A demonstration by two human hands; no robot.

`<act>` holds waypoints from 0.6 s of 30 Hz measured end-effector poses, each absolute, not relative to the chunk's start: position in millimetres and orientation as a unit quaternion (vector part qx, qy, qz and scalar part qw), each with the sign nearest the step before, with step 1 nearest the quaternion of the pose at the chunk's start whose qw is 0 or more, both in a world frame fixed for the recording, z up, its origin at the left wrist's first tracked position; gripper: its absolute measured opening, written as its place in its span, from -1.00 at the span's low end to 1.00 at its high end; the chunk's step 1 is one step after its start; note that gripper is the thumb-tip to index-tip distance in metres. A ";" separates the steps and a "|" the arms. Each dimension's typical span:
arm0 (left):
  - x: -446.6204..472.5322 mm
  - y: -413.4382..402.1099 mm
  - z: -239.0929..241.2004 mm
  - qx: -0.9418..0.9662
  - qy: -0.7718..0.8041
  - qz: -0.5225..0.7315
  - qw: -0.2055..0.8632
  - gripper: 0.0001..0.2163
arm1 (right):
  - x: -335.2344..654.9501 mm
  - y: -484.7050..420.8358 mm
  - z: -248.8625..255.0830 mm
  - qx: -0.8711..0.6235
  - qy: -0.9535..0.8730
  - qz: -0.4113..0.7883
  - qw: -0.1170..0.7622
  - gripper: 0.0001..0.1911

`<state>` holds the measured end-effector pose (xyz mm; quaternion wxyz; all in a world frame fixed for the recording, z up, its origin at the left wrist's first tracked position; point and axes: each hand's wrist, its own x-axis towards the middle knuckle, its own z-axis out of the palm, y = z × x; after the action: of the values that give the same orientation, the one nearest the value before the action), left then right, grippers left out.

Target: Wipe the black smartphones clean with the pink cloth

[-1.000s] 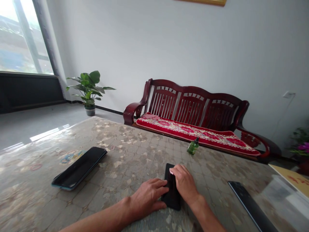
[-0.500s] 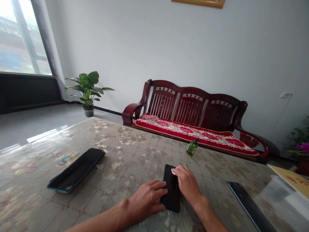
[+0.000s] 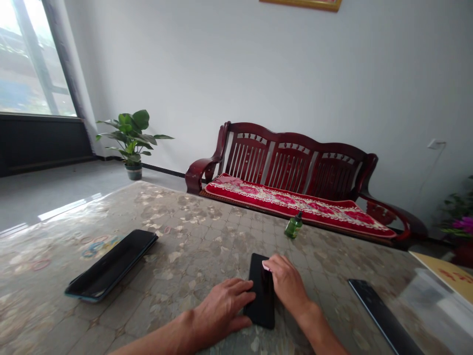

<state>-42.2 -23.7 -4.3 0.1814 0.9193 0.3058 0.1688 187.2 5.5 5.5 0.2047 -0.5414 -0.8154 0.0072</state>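
A black smartphone lies flat on the table, its dark screen facing up. My left hand is at its left side with fingers stretched out, the fingertips touching the screen's left edge and the thumb near the lower left corner. Over the upper right part of the phone, my right hand is closed in a pinch on a small white wiping pad. The pad is at the screen's upper part; most of it is hidden by my fingers.
A second, larger phone or tablet lies left, near coloured rubber bands. A green bottle stands beyond my hands. Another dark phone-like slab and a yellowish booklet lie right. A wooden bench stands behind the table.
The view has shifted slightly, so the left-hand device appears a little further left and lower. Both hands keep nearly the same places on the phone, the pad still pinched.
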 end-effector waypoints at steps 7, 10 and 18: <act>-42.5 -23.9 -2.2 0.921 0.307 0.161 0.175 -0.58 | 187.7 2.4 6.0 -0.545 -0.815 0.003 0.198 -0.62; -41.7 -24.3 -1.7 0.922 0.306 0.161 0.172 -0.60 | 189.7 -10.9 6.9 -0.533 -0.822 0.016 0.200 -0.56; -42.0 -25.1 2.9 0.924 0.306 0.155 0.167 -0.62 | 191.0 16.6 8.7 -0.569 -0.799 -0.017 0.195 -0.65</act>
<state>-42.0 -25.1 2.9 0.1671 0.9243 0.3064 0.1546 191.0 16.6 8.7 0.1951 -0.5686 -0.7990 -0.0168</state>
